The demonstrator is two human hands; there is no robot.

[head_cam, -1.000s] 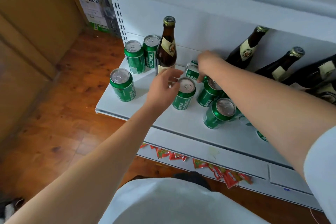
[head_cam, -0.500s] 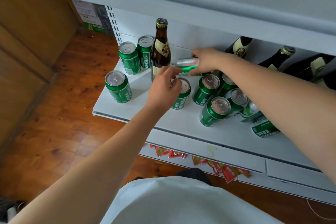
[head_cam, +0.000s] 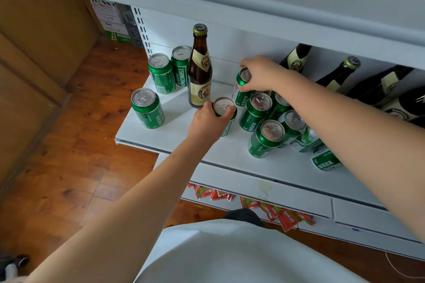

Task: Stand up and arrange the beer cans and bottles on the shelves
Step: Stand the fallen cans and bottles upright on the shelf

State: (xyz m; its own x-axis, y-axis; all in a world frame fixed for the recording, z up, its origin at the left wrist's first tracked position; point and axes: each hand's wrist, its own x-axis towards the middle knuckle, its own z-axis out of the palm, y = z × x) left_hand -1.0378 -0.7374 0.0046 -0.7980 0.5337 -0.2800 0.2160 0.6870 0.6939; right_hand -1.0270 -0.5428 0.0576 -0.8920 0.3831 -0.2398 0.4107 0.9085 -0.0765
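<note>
Gripping two green aluminium beer cans at once, the person works along the white metal shelf (head_cam: 174,135). The left hand (head_cam: 208,123) wraps its fingers round the rim of one upright green can (head_cam: 226,114) just in front of the standing brown glass bottle with the cream label (head_cam: 199,71), probably to slide it into line. The right hand (head_cam: 258,74) clamps over the top of another green can (head_cam: 241,92) farther back, which tilts slightly, seemingly being set upright. Holding from above keeps each can steady while the fingers clear its neighbours.

Three upright green cans (head_cam: 161,73) stand sorted at the shelf's left end. To the right, a tight cluster of green cans (head_cam: 266,138) waits, with at least one fallen can (head_cam: 326,162) on its side at its far edge. Dark bottles (head_cam: 338,76) lean against the back panel, not yet stood up, so much of the task remains.
</note>
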